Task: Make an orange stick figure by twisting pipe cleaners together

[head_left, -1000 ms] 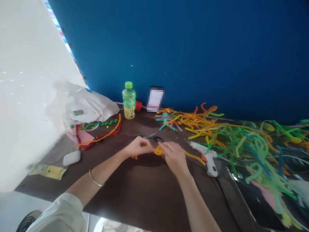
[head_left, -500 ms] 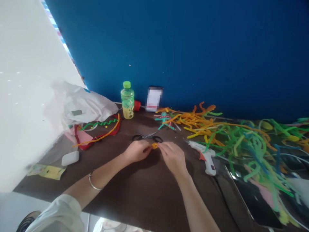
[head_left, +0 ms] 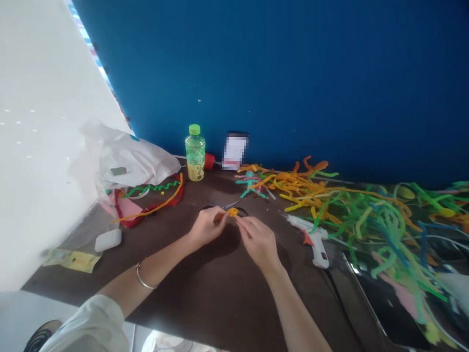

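Note:
Between my hands is a small bent orange pipe cleaner [head_left: 232, 212], pinched from both sides above the dark table. My left hand [head_left: 208, 227] has its fingers curled, thumb and forefinger closed at the piece's left end. Fingertips of my right hand [head_left: 258, 239] press together on its right side. Just behind the hands lie scissors [head_left: 231, 204], their blades partly spread and their handles mostly hidden by the hands. A small teal and pink pipe cleaner figure [head_left: 251, 181] lies farther back.
A heap of orange pipe cleaners [head_left: 296, 183] and green ones [head_left: 384, 220] covers the right side. A white glue gun [head_left: 311, 237] lies right of my hands, near a dark tablet [head_left: 381, 303]. Left are a drink bottle [head_left: 195, 156], white case [head_left: 109, 240] and plastic bag [head_left: 142, 161].
My hands have lifted slightly and tilted, bringing the orange piece up and a little left so more of it shows. The scissor handles are now more covered.

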Demonstrator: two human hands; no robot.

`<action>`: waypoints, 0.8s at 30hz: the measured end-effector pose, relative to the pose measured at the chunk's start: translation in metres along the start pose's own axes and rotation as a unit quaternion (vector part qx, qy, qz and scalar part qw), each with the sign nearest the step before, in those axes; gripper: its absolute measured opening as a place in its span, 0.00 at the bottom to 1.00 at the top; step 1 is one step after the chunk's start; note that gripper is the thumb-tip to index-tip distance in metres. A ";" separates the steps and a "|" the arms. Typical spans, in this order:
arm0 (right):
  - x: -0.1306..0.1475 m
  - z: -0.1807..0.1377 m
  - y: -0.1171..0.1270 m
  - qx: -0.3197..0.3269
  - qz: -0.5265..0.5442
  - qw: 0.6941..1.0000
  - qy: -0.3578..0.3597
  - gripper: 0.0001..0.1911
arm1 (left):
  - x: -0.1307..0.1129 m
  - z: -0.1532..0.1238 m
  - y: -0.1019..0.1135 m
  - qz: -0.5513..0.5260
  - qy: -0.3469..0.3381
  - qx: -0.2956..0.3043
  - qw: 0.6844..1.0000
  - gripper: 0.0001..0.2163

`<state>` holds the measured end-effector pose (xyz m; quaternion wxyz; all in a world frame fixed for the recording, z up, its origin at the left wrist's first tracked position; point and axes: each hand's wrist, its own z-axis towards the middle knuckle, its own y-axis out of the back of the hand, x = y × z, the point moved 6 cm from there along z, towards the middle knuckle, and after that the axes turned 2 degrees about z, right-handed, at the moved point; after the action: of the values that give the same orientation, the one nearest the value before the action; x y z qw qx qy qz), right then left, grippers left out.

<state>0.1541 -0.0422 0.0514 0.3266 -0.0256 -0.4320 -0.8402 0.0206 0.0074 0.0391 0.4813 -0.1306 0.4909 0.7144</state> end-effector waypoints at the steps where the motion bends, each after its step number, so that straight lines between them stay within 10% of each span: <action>1: 0.000 0.000 0.000 -0.003 0.002 1.000 0.000 0.13 | 0.002 0.000 0.001 -0.019 0.020 -0.008 1.000 0.08; 12: 0.005 0.000 -0.001 -0.052 0.100 0.993 -0.041 0.14 | 0.030 -0.003 -0.002 -0.223 0.234 -0.063 0.944 0.11; 24: 0.005 0.001 -0.006 -0.043 0.154 0.985 -0.063 0.12 | 0.033 -0.007 -0.016 -0.501 0.354 -0.054 0.788 0.13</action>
<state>0.1467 -0.0415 0.0487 0.4228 -0.1589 -0.4064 -0.7943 0.0148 0.0212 0.0047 0.5559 -0.6276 0.4536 0.3021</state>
